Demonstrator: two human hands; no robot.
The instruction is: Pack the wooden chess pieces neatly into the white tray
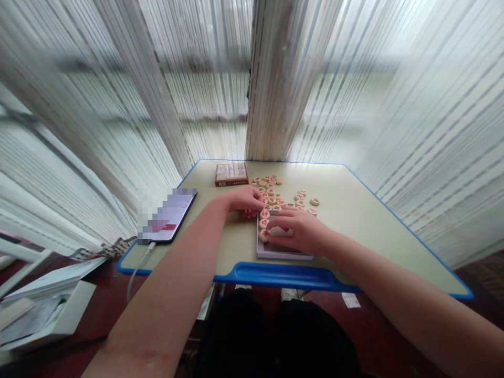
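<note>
Round wooden Chinese chess pieces with red or dark characters lie in a cluster (271, 191) on the table. An open shallow box (285, 255) stands near the front edge, with a column of red-marked pieces (264, 223) along its left side. My left hand (246, 200) is closed at the box's far left corner, fingertips on a Chinese chess piece that they partly hide. Over the box reaches my right hand (297, 229), its thumb and forefinger at the nearest piece (263, 235) of the column. This hand hides much of the box's inside.
A brown patterned box (231, 174) lies at the back left. A phone (173, 215) with a white charging cable (137, 268) rests at the left edge. Loose pieces (314, 201) lie right of the cluster. The pale table has a blue rim and a front groove (283, 274). Curtains hang behind.
</note>
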